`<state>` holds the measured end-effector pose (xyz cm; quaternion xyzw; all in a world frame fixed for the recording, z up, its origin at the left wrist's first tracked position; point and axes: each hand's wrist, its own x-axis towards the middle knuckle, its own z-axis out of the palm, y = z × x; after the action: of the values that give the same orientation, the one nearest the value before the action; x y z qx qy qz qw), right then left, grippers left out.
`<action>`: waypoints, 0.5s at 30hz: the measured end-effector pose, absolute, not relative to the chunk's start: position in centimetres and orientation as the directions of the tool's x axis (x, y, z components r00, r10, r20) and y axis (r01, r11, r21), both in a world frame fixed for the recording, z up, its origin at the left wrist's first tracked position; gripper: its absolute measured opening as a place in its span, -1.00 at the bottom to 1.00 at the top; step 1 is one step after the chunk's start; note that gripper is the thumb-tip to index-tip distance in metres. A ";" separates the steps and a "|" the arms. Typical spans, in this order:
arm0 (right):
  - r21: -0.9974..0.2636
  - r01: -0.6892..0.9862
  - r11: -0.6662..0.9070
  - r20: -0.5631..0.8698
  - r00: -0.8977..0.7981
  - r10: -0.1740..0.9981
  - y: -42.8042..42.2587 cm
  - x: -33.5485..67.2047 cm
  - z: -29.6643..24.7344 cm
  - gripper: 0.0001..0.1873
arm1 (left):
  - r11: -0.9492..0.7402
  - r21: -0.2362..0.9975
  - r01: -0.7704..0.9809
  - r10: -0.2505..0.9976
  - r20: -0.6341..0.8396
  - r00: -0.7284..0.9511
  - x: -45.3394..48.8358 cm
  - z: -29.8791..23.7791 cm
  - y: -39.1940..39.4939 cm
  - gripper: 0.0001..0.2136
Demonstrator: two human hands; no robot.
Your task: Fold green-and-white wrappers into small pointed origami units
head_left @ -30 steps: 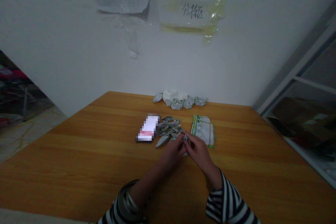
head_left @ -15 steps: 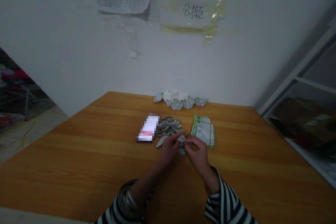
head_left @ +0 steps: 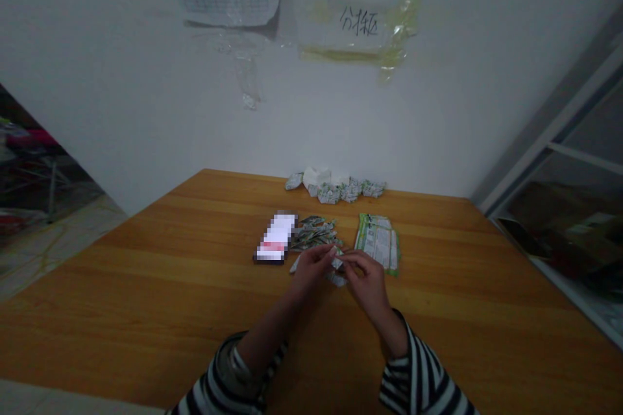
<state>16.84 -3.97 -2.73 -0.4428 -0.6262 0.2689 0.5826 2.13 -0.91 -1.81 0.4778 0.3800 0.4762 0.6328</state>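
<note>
Between my fingers is a small folded piece of printed paper or wrapper (head_left: 337,262), white with green marks. My left hand (head_left: 311,268) pinches its left side, and my right hand (head_left: 366,274) pinches the right side, fingertips close together. Just beyond lies a pile of thin folded printed strips (head_left: 316,231). Another printed piece (head_left: 335,279) rests on the table below my fingertips. Right of the pile is a flat stack of green-and-white printed packets (head_left: 377,243). Fingers partly hide the held piece, so its exact kind is unclear.
A phone with a lit, blurred screen (head_left: 276,238) lies left of the pile on the wooden table (head_left: 170,272). Several crumpled printed papers (head_left: 350,190) sit along the wall at the back. A glass-fronted cabinet (head_left: 579,162) stands at the right.
My left fingers have curled in and closed more on the small piece, which is now turned and shows more of its surface. My right hand stays almost in place.
</note>
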 end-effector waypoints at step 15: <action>-0.968 -0.018 0.251 0.239 0.239 0.941 -3.8 15.8 -2.8 -0.69 | -0.157 0.975 -0.156 0.976 0.177 0.123 3.1 -1.9 -1.6 -0.69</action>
<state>15.84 -3.85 -2.84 -0.4774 -0.4836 0.3831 0.6257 3.06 -1.58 -1.90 0.5355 0.3831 0.5403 0.5239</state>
